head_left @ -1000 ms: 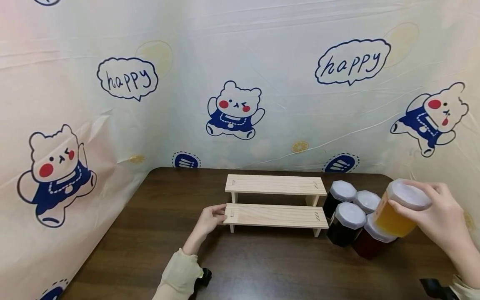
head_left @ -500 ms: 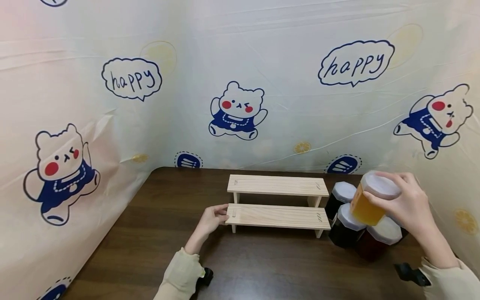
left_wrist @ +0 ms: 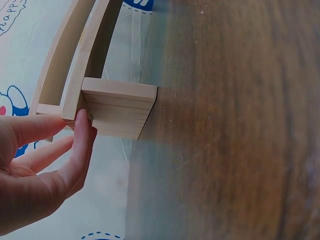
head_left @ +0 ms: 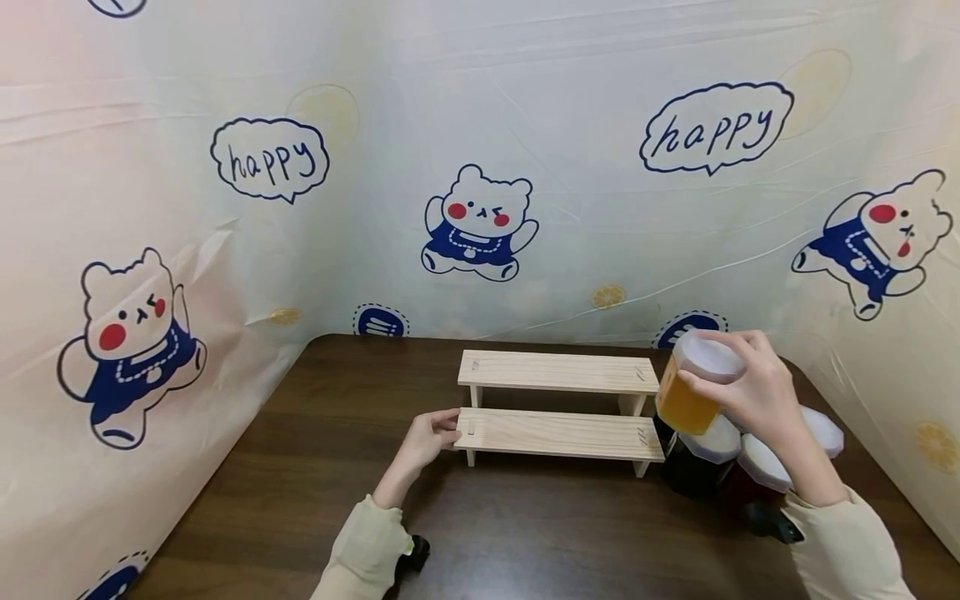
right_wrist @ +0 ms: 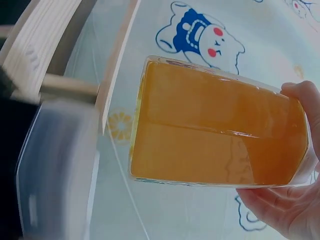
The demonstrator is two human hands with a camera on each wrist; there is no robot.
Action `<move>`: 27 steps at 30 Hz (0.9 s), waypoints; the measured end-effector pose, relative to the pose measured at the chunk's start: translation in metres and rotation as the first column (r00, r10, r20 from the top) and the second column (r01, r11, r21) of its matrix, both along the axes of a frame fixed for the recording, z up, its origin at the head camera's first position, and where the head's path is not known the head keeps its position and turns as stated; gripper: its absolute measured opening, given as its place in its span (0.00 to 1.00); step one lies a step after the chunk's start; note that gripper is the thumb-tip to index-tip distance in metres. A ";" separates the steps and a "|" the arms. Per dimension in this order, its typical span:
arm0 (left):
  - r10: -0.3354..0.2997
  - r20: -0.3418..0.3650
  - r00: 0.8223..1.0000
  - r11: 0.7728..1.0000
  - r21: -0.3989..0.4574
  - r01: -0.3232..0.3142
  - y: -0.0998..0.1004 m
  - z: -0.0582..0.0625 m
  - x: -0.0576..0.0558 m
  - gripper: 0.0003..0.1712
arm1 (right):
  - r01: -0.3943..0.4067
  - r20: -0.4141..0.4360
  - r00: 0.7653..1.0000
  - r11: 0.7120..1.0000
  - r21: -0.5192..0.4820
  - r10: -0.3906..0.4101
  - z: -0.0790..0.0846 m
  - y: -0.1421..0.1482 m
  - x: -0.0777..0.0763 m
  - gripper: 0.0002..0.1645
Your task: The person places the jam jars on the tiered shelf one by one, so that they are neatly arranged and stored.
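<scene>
Gripped near its lid by my right hand (head_left: 761,392), a jar of orange-yellow contents (head_left: 688,402) with a whitish lid is held up in the air, above the dark jars and close to the right end of a two-step wooden rack (head_left: 558,432). The right wrist view has this jar (right_wrist: 215,125) lying across it, with fingers and thumb at its lid end. My left hand (head_left: 420,442) pinches the left end of the rack's lower board; thumb and fingertips meet the board (left_wrist: 75,97) in the left wrist view.
Right of the rack stand several jars: a black one (head_left: 686,475), a dark red one (head_left: 742,492) and others partly hidden behind my right hand and arm. Everything rests on a dark brown wooden table (head_left: 337,517). A printed curtain (head_left: 375,167) rises behind it and at both sides.
My right hand has carried the orange-yellow jar leftward and slightly up, from over the right-hand jars toward the rack. My left hand keeps its pinch on the rack.
</scene>
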State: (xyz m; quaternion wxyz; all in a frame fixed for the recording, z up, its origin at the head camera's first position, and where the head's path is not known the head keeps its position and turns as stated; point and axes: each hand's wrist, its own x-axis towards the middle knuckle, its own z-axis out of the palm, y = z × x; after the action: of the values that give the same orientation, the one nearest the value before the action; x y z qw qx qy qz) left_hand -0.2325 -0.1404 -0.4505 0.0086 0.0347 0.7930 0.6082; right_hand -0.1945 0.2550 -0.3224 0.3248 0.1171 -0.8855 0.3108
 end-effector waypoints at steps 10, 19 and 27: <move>-0.010 -0.011 1.000 1.000 -0.012 0.009 0.005 0.024 0.014 0.21 | -0.093 -0.035 0.995 0.995 0.019 0.094 0.004 -0.034 -0.017 0.29; 0.002 -0.007 1.000 1.000 -0.002 -0.002 0.000 -0.001 -0.001 0.22 | -0.165 -0.029 0.986 0.986 0.007 0.165 -0.002 -0.063 -0.034 0.30; -0.016 -0.011 1.000 1.000 0.009 0.016 -0.001 0.004 0.002 0.21 | -0.214 0.015 0.977 0.977 -0.027 0.214 0.001 -0.088 -0.044 0.30</move>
State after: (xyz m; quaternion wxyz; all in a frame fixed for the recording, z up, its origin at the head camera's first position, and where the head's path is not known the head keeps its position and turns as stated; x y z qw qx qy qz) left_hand -0.2300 -0.1412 -0.4463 0.0090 0.0446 0.7898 0.6116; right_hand -0.2386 0.1667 -0.3213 0.2831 0.2048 -0.8667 0.3561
